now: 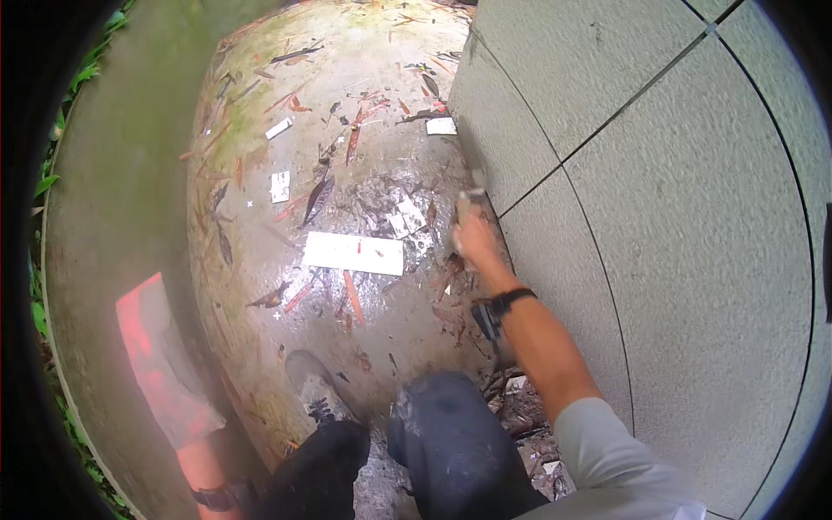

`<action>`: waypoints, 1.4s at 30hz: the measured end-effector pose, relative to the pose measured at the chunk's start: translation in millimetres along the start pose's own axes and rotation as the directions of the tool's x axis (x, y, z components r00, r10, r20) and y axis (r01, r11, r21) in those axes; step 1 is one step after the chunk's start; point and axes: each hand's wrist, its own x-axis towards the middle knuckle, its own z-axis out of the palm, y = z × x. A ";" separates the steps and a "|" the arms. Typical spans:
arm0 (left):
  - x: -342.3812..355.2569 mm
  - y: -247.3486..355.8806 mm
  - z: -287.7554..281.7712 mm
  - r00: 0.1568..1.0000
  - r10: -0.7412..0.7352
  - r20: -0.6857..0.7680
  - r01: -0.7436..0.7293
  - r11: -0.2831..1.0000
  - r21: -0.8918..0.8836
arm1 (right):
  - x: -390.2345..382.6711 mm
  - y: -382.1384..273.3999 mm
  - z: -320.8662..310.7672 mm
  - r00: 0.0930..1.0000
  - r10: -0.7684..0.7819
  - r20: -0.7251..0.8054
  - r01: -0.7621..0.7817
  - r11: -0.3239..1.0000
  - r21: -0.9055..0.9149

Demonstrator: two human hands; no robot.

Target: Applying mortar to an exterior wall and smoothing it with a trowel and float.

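Note:
At the lower left, a pale grey slab with an uneven edge and pink-red patches covers most of my left hand. My left fingers are hidden by it, and the slab sits right above the wrist, in line with the forearm. My right hand reaches forward to the foot of the tiled wall, closed round a short, pale brownish object too blurred to name. Left of that hand, broken white tile pieces lie on wet, muddy concrete. A long white rectangular tile lies just nearer to me.
A tall wall of grey textured tiles rises on the right. Small white pieces and dry leaves litter the concrete floor. My shoe stands in front of the long tile. A mossy lower strip runs along the left.

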 end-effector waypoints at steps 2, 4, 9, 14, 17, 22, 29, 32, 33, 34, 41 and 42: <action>3.2 -12.0 12.3 0.999 -0.029 0.035 0.029 1.000 0.012 | 45.0 2.1 9.3 0.991 -0.114 0.064 0.086 0.935 0.343; 1.9 -10.6 18.4 0.997 -0.044 0.058 0.041 0.998 0.042 | 60.7 -14.7 27.7 0.768 -0.632 -0.102 0.639 0.748 0.176; 5.4 -20.9 15.5 0.996 -0.078 -0.054 0.075 0.996 -0.049 | -19.0 -72.6 33.3 0.960 -0.212 0.185 0.176 0.966 0.191; 4.2 -10.5 17.1 0.997 -0.077 0.009 0.077 0.992 -0.097 | -20.5 1.0 7.1 0.996 0.044 0.081 -0.040 0.998 -0.053; 14.5 -17.8 7.0 0.995 -0.076 0.057 0.083 0.987 -0.136 | -10.8 35.3 1.3 0.987 0.157 -0.024 -0.159 0.985 -0.072; 26.0 -16.2 -11.4 0.994 -0.059 0.095 0.074 0.983 -0.169 | -5.6 -0.9 22.0 0.995 0.098 -0.024 -0.099 0.995 -0.020; 33.8 -41.6 22.4 0.958 -0.096 0.272 0.168 0.951 -0.258 | 77.1 -7.4 40.9 0.854 -0.511 -0.099 0.519 0.849 0.097; 39.8 -42.5 11.3 0.943 -0.121 0.309 0.205 0.944 -0.258 | 0.6 -30.3 49.3 0.887 -0.431 0.165 0.429 0.902 0.048; 29.3 -15.4 -1.1 0.953 -0.084 0.291 0.164 0.952 -0.260 | -14.5 -32.7 72.9 0.844 -0.536 0.005 0.533 0.840 0.103; 24.0 -8.0 -10.8 0.961 -0.078 0.264 0.147 0.957 -0.250 | -39.7 -35.8 66.8 0.898 -0.440 0.019 0.438 0.896 0.078; 33.5 -39.6 -1.9 0.936 -0.056 0.348 0.104 0.987 -0.121 | -128.1 88.1 2.3 0.995 0.086 -0.052 -0.088 0.996 -0.032; 37.9 -40.8 -1.6 0.913 -0.051 0.405 0.123 0.980 -0.154 | -129.6 88.2 11.6 0.989 0.150 0.015 -0.151 0.989 0.005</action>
